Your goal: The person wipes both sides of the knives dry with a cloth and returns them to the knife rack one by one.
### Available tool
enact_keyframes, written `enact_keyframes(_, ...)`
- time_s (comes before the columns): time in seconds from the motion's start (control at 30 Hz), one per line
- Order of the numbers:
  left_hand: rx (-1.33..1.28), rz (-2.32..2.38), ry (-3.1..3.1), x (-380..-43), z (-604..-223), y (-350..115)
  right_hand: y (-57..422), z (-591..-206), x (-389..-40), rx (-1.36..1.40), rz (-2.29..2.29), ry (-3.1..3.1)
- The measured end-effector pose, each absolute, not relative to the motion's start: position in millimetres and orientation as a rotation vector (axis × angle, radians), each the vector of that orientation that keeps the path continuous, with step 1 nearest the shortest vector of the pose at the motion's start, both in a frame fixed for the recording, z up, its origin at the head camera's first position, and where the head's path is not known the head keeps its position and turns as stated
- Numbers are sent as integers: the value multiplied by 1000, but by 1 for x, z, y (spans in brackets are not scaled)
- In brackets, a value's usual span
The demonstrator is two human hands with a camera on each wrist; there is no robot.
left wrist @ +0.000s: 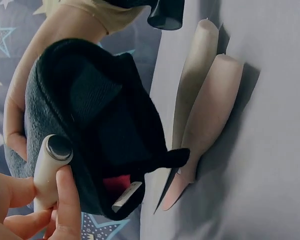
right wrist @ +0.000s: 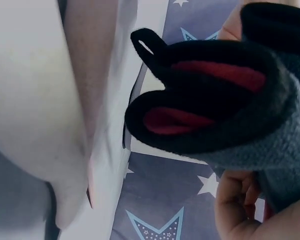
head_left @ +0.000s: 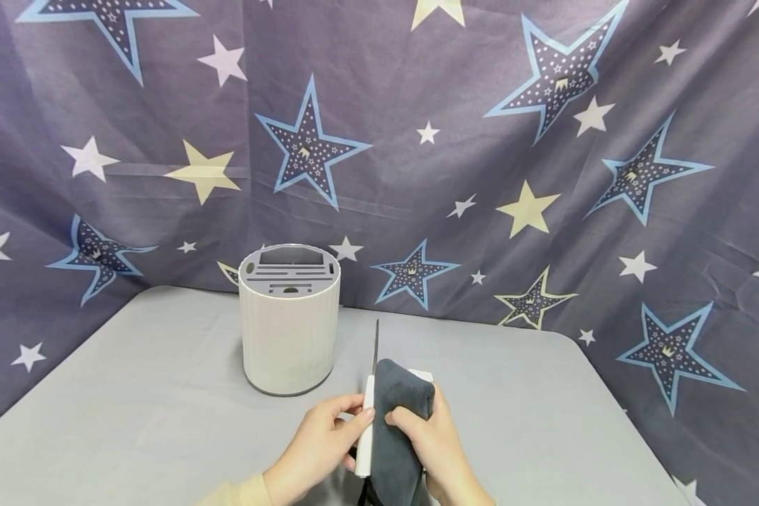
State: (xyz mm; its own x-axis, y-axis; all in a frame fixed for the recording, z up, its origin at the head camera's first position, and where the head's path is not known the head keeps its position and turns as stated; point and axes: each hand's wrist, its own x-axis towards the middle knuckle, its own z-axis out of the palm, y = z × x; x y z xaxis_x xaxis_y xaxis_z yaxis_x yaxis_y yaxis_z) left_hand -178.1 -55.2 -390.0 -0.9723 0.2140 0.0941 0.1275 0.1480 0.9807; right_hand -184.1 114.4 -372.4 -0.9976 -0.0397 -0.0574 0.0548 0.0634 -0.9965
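My left hand (head_left: 329, 439) pinches the white handle (head_left: 365, 439) of a knife (head_left: 376, 348), its thin blade pointing up and away. The handle's dark end cap (left wrist: 59, 148) shows in the left wrist view. Beside the handle, my right hand (head_left: 439, 450) grips a folded dark grey cloth (head_left: 395, 422), thumb on top. Black edging, a hanging loop (right wrist: 146, 46) and a red inner side (right wrist: 220, 72) show in the right wrist view. Whether the cloth touches the knife is hard to tell. Part of my right hand is hidden behind the cloth.
A white ribbed knife block (head_left: 289, 337) with a grey slotted top stands at the back left. In the left wrist view, a white-handled knife (left wrist: 197, 65) and a pink-handled knife (left wrist: 215, 100) lie side by side on the grey table (head_left: 164, 393). A star-patterned curtain (head_left: 386, 140) hangs behind.
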Motion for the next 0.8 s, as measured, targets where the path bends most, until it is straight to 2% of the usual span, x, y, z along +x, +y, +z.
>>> enact_keyframes(0.8,449,1947,2251,-167,-392,-54,117,-376,-198,139,-2114,2299)
